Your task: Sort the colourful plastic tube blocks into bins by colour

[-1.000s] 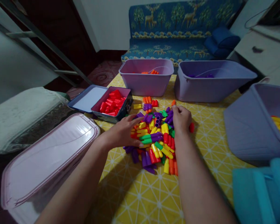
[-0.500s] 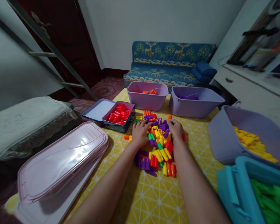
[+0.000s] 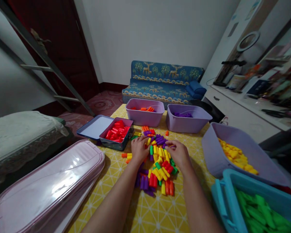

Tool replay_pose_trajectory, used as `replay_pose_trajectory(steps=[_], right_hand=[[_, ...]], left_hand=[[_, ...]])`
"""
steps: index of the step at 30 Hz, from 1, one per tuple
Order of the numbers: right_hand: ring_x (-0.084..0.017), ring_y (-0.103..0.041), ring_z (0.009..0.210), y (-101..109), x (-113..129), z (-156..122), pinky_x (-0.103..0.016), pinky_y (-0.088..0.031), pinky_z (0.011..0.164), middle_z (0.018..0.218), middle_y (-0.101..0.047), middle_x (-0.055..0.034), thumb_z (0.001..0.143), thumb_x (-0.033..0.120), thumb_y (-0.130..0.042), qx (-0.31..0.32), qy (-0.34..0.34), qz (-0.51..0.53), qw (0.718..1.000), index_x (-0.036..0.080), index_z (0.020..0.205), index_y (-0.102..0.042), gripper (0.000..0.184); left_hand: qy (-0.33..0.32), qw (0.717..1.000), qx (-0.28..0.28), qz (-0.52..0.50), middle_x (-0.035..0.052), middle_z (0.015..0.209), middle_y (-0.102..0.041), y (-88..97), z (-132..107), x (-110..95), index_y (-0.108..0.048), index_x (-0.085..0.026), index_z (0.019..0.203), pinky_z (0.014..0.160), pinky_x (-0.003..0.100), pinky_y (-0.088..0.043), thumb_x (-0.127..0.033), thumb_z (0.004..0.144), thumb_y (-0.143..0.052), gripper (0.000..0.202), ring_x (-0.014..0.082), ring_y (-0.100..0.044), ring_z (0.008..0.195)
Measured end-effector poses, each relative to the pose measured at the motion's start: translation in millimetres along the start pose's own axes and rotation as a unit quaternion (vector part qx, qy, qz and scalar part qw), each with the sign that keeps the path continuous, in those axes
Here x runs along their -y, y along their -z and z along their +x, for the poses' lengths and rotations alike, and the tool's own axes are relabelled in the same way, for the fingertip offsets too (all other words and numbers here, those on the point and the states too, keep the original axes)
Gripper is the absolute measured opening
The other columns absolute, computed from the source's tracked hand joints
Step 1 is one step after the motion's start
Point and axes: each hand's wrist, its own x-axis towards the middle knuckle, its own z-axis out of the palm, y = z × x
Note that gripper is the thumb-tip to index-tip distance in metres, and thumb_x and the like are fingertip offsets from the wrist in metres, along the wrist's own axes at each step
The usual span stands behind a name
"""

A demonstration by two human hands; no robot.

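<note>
A pile of bullet-shaped plastic blocks [image 3: 158, 160] in yellow, purple, red, green and orange lies on the table between my hands. My left hand [image 3: 139, 149] is at the pile's left edge, its fingers curled round a yellow block [image 3: 148, 141] by the thumb. On the right side, my right hand [image 3: 179, 152] has thumb and forefinger pinched close to the purple blocks [image 3: 160, 139]; what sits between those fingertips is too small to make out. Several yellow blocks [image 3: 161, 152] stand side by side in the middle.
An open tin [image 3: 115, 145] holds red blocks. Lilac bins [image 3: 145, 119] [image 3: 186, 124] stand at the back with orange and purple blocks. At right are a lilac bin [image 3: 208, 152] of yellow and a turquoise bin [image 3: 232, 181] of green blocks. Pink lids [image 3: 48, 174] lie at left.
The view has tilted up and turned right. My hands have shifted within the pile, and more yellow blocks now line up in the middle. The left fingers have curled in.
</note>
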Motion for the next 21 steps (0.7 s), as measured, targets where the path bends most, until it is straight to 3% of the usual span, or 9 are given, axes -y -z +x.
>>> replay_pose_trajectory(steps=[3,7,12,15,18,21], right_hand=[[-0.017,-0.063,0.079,-3,7,-8,-0.03,-0.047,0.077,0.105,-0.067,-0.0058,0.072,0.027,-0.064,0.08,0.009,-0.1,0.992,0.023,0.106,-0.069,0.035],[-0.022,-0.061,0.099,-4,16,-10,-0.033,-0.044,0.084,0.112,-0.065,-0.0051,0.075,0.032,-0.067,0.103,0.02,-0.188,0.977,0.029,0.115,-0.066,0.04],[-0.024,-0.062,0.099,-2,28,-13,-0.033,-0.043,0.083,0.11,-0.065,-0.0064,0.071,0.031,-0.071,0.147,0.028,-0.242,0.959,0.025,0.108,-0.069,0.038],[-0.025,-0.063,0.094,-3,31,-16,-0.035,-0.043,0.079,0.105,-0.066,-0.0077,0.068,0.033,-0.074,0.141,0.008,-0.267,0.953,0.023,0.096,-0.071,0.03],[-0.023,-0.064,0.085,-4,27,-13,-0.033,-0.044,0.073,0.094,-0.069,-0.0048,0.063,0.03,-0.075,0.125,0.004,-0.224,0.967,0.024,0.082,-0.071,0.02],[-0.018,-0.063,0.068,3,17,-2,-0.029,-0.046,0.063,0.073,-0.067,-0.0015,0.066,0.029,-0.071,0.076,-0.017,-0.035,0.996,0.021,0.074,-0.068,0.012]], left_hand=[[-0.004,1.0,-0.002,-0.004,0.0007,0.124,-0.064,1.2,0,-1,-0.065,-0.03,0.115,0.096,0.041,-0.034,-0.029,0.08,-0.061,0.035,0.0241,-0.052,0.115],[-0.002,1.0,-0.003,-0.002,0.0,0.124,-0.065,0.7,0,-1,-0.066,-0.03,0.115,0.096,0.04,-0.035,-0.03,0.082,-0.06,0.034,0.0235,-0.053,0.115],[-0.014,1.0,-0.009,0.0,0.0001,0.124,-0.065,-2.3,1,1,-0.065,-0.031,0.116,0.099,0.041,-0.034,-0.031,0.082,-0.06,0.034,0.0236,-0.053,0.116],[-0.012,1.0,-0.007,0.002,0.0003,0.124,-0.064,-2.7,1,1,-0.065,-0.031,0.116,0.099,0.041,-0.034,-0.032,0.082,-0.059,0.034,0.0238,-0.053,0.116],[-0.008,1.0,-0.004,0.005,0.0006,0.125,-0.064,-2.0,0,1,-0.065,-0.031,0.116,0.099,0.041,-0.034,-0.032,0.084,-0.058,0.033,0.0242,-0.053,0.116],[-0.002,1.0,0.004,0.008,0.0014,0.126,-0.064,-1.2,1,0,-0.065,-0.031,0.116,0.099,0.041,-0.034,-0.032,0.084,-0.057,0.033,0.0245,-0.052,0.118]])
